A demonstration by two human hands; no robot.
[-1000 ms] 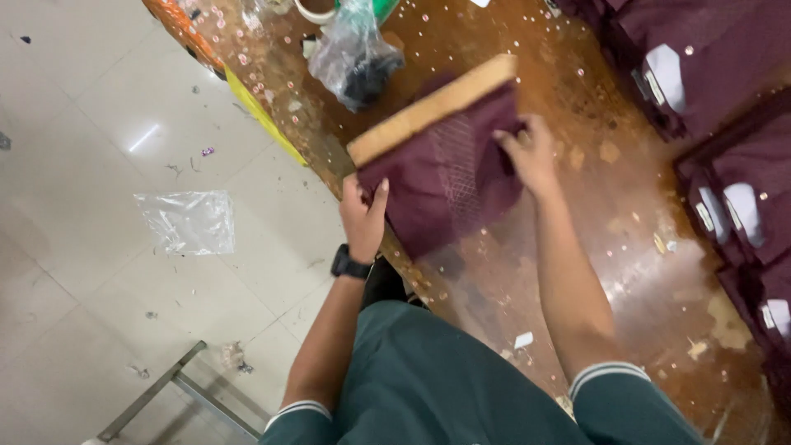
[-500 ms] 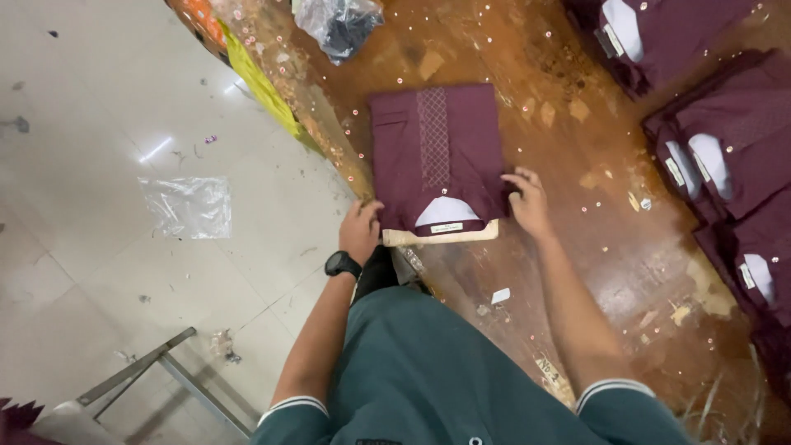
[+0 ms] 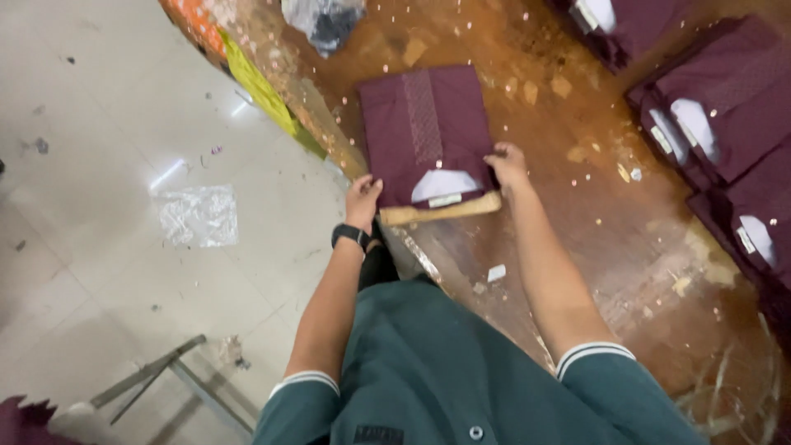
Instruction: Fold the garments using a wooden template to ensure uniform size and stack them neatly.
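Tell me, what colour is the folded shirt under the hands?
Dark maroon folded shirt, with a patterned centre strip; seen in the head view.

You're standing at a worn brown worktable (image 3: 577, 247) speckled with paper scraps. A folded maroon shirt (image 3: 424, 132) lies flat on it, on a cardboard strip (image 3: 441, 211) at its near edge. Right of that shirt sit stacks of folded maroon shirts (image 3: 717, 115); beyond it, a crumpled plastic bag (image 3: 323, 21).

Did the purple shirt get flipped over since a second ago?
Yes. The folded maroon shirt now lies collar-side up, squared on the wooden table.
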